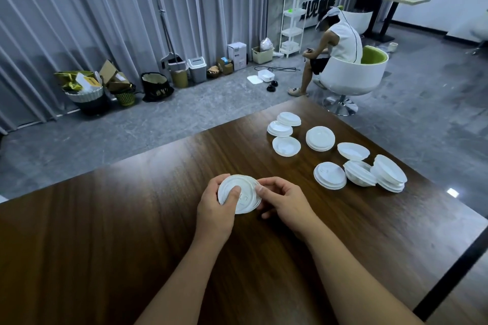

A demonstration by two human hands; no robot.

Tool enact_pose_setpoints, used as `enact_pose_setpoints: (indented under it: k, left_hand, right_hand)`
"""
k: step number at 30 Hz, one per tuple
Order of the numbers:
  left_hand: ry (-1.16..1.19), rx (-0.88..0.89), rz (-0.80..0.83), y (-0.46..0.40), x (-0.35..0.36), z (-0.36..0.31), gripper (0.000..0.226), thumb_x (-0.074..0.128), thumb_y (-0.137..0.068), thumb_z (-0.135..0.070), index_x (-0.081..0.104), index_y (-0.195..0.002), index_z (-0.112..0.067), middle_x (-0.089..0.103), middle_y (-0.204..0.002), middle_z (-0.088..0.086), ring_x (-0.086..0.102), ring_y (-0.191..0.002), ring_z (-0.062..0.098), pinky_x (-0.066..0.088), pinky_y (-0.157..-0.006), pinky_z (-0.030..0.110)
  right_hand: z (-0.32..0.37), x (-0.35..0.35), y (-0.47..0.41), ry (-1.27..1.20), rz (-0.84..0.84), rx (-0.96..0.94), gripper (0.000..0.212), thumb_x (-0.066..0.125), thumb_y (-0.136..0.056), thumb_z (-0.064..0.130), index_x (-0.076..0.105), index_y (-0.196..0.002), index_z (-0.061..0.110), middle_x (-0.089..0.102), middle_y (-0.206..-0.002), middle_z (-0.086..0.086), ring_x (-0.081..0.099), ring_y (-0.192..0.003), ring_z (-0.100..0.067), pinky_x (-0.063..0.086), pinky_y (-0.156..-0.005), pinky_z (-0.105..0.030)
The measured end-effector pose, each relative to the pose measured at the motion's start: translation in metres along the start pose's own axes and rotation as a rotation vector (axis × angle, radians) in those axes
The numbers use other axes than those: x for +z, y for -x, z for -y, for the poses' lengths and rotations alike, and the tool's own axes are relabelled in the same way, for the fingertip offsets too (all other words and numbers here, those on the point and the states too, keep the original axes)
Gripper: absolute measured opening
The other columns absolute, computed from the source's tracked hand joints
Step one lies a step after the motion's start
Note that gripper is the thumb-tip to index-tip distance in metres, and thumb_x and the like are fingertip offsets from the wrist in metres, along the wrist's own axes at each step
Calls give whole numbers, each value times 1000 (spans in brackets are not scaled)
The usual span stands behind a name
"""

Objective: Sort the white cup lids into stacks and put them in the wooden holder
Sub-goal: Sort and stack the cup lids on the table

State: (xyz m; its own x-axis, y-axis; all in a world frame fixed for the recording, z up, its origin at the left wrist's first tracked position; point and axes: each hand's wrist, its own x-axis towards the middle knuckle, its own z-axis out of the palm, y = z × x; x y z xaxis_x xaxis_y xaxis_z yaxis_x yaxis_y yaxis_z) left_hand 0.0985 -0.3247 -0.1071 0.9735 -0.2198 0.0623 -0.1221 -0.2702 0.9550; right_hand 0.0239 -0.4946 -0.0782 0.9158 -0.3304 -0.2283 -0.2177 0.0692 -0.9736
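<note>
A small stack of white cup lids is held above the dark wooden table, top side up. My left hand grips its left edge with the thumb pressed on top. My right hand pinches its right rim. Several more white lids lie to the right: small stacks, and upturned lids. No wooden holder is in view.
The table's far edge runs diagonally behind the lids; its right edge is close to the outermost stack. Beyond it a person sits in a white swivel chair. Bins and boxes line the curtain.
</note>
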Motion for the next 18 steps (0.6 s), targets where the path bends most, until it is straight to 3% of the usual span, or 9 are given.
enact_pose_setpoints:
  k: [3,7,10,14,18]
  left_hand:
    - [-56,17,32,0,3,0,27,66,-105,-41,55,-130,-43,64,-119,-18,63,-108,7,52,-78,19]
    - [-27,-27,54,-1,2,-1,23,69,-102,-44,54,-120,-47,65,-112,-19,65,-99,5,49,-65,11]
    - [56,-82,139,-2,-6,0,24,72,-95,-48,60,-115,-50,72,-109,-13,69,-88,11,50,-57,16]
    - [164,-142,262,-4,-14,-1,39,78,-81,-46,64,-118,-49,76,-108,-4,63,-71,13,49,-51,21]
    - [200,-187,186,-7,-12,0,35,88,-88,-31,67,-108,-50,79,-103,-7,65,-69,12,48,-48,22]
  right_hand:
    - [3,-2,1,-37,54,11,21,75,-102,32,76,-123,25,83,-104,-2,79,-88,-16,64,-69,-27]
    - [-1,-2,-1,-17,80,10,29,84,-95,22,76,-123,23,83,-110,2,81,-95,-19,64,-68,-28]
    - [-6,3,-4,21,-68,23,17,82,-96,19,76,-112,22,83,-97,2,81,-81,-20,65,-62,-28]
    - [-14,9,-5,102,-188,-10,12,81,-97,35,77,-104,26,82,-85,2,77,-66,-19,62,-56,-25]
    - [-11,3,-6,97,-42,-7,17,82,-97,33,77,-111,25,83,-95,3,81,-80,-21,64,-61,-27]
